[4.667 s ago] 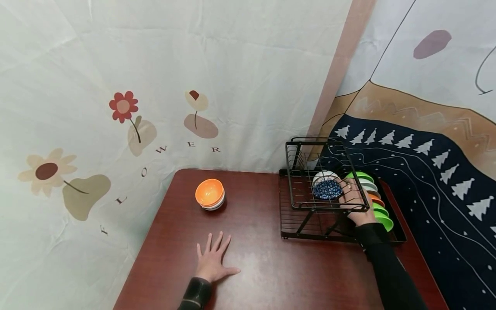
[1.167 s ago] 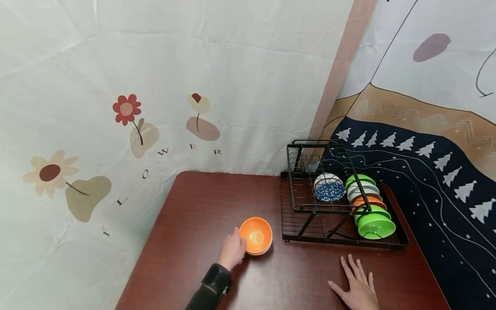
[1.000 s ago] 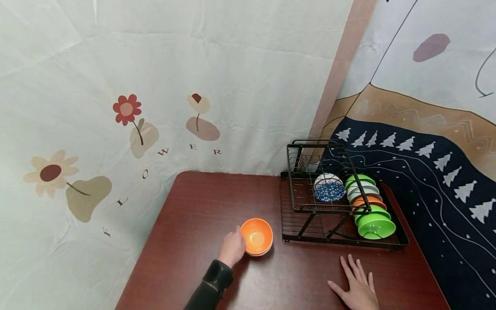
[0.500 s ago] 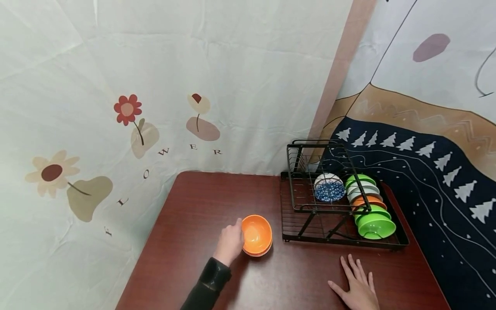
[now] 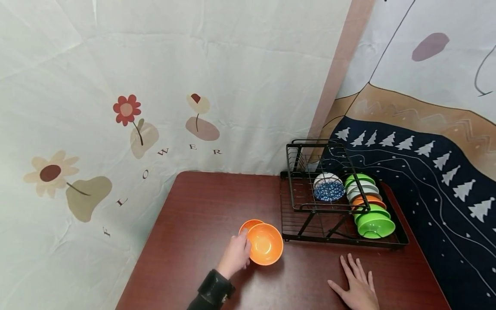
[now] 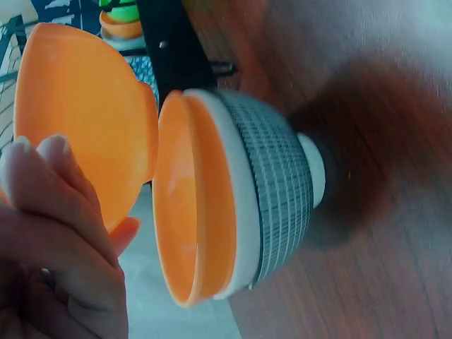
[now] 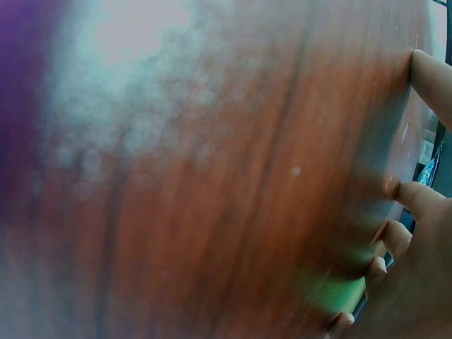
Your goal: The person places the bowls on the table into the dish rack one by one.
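Note:
My left hand [image 5: 235, 254] grips an orange bowl [image 5: 265, 244] by its left rim, raised off the stack. Behind it, mostly covered in the head view, another orange bowl [image 5: 248, 224] shows its rim. In the left wrist view that orange bowl [image 6: 178, 205] nests in a white-rimmed bowl with a grey checked outside [image 6: 275, 180]. The held bowl's foot is very near the stack's rim; whether they touch I cannot tell. My right hand [image 5: 358, 287] lies on the table with its fingers spread, in front of the rack, holding nothing.
A black two-tier dish rack [image 5: 310, 236] stands at the right back of the brown table [image 5: 209, 193]. Along its right side lean several green, white and orange bowls [image 5: 375, 224]. A blue patterned dish [image 5: 329, 191] and a white one [image 5: 327, 177] stand inside.
The stack has come from the back left to near the rack, and my right hand has left the rack for the table. Just now the top orange bowl came off the stack, shifting right.

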A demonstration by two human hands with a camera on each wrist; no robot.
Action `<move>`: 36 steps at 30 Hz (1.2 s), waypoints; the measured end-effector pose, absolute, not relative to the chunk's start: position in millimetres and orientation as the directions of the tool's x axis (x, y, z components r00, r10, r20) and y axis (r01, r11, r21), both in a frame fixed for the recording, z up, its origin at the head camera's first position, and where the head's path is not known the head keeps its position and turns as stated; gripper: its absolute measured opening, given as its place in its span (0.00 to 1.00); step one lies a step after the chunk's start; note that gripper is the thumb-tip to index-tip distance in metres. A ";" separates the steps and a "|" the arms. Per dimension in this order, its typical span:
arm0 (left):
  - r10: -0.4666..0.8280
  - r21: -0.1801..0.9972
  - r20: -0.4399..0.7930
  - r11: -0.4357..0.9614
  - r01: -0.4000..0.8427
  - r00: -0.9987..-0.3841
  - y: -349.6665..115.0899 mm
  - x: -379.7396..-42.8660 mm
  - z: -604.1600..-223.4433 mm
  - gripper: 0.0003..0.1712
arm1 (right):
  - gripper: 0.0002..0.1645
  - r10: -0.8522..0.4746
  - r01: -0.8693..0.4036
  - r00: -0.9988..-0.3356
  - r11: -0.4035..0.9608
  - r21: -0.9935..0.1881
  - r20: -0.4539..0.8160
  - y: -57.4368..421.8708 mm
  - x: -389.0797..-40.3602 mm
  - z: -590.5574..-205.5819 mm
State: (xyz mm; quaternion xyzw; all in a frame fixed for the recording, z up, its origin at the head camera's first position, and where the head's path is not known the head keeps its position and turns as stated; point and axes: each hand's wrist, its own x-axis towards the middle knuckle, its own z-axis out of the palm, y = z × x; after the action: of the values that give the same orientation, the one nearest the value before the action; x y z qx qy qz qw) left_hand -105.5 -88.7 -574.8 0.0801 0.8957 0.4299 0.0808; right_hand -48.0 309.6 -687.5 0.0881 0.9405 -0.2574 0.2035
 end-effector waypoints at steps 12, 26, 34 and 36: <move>0.257 0.795 -0.098 0.601 0.079 -0.961 -72.9 -100.5 -571.8 0.30 | 0.52 0.027 0.165 -0.970 0.807 -0.567 -0.243 283.1 -50.8 -650.2; 0.377 0.825 -0.140 0.556 0.103 -0.915 -33.6 -84.6 -571.9 0.18 | 0.43 -0.157 0.312 -0.936 0.044 -0.949 -0.315 181.4 -60.4 -631.7; 0.402 0.843 -0.170 0.533 0.078 -0.900 -30.1 -81.2 -574.5 0.10 | 0.37 0.020 0.285 -0.958 0.103 -0.953 -0.285 174.0 -60.6 -634.4; 0.414 0.842 -0.159 0.531 0.096 -0.897 -31.0 -81.5 -575.5 0.08 | 0.37 0.044 0.294 -0.956 0.112 -0.949 -0.290 174.5 -59.4 -633.3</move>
State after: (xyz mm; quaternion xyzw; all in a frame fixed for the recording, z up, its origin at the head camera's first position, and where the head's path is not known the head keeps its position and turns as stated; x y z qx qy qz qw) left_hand -81.5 -31.0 -575.5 0.1486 0.8579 0.4607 0.1722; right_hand -59.4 174.5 -633.3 0.1140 0.7395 -0.6566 0.0952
